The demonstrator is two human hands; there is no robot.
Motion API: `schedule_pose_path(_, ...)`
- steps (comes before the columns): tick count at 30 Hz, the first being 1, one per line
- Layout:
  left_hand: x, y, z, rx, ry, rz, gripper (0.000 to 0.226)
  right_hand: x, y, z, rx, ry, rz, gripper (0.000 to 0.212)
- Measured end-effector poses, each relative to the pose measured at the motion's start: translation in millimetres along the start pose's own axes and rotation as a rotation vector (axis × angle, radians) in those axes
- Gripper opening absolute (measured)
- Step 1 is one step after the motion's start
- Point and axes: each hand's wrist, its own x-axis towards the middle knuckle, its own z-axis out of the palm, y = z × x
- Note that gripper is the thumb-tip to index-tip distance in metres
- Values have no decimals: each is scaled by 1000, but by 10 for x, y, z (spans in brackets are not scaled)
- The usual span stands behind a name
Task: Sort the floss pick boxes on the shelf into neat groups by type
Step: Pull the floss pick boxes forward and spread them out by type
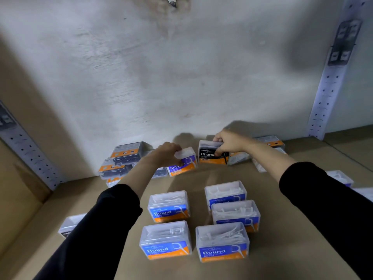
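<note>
Two hands reach to the back of a brown board shelf [282,259], each clamped on a floss pick box. The left hand [168,152] curls its fingers over the clear lid of a purple-labelled box [184,163] whose print begins "Smo". The box sits near the wall [161,77], tipped a little, its long axis running left to right and its label facing the camera. Just beside it, the right hand [229,143] grips a black-labelled box [210,156], print beginning "Charco", from above. This one also stands crosswise, label forward, with an orange strip along its base.

Five blue-labelled boxes [165,239] stand in the foreground, two in the left column and three in the right. "Round" is legible on three of them. All are oblong, of translucent plastic with rounded corners, with white picks showing through the lids. Their long axes lie left to right and their labels face the camera.

At the back left, a pile of dark-filled boxes [126,153] with orange bands lies stacked askew. More boxes [270,141] sit behind the right forearm, and a single box [69,225] is partly hidden by the black left sleeve [101,229]. The wall is rough and whitish, and a perforated metal upright [327,87] rises at the right.
</note>
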Motion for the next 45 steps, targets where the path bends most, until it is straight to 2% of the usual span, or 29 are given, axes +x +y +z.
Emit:
schedule_pose_path(6,-316,36,-337,-4,49,42,46,-292,-232,-258,-39,66,5,38)
schedule_pose_path(13,-920,180,-767,4,68,77,42,-878,-579,-543,-83,81,-13,35)
schedule_pose_path(17,-1350,283,-949,-30,48,110,58,-1207,-751,-630,-140,60,-38,35)
schedule_pose_path(19,-1529,305,-1002,-14,52,117,48,-1363,-835,-643,-168,49,-47,34)
schedule_pose_path(30,-2244,330,-1097,-1,63,100,42,-1946,-1177,-614,-192,2,-94,34)
schedule_pose_path(45,-2531,404,-1080,-19,67,108,39,-2243,-1270,-596,-229,-20,-77,38)
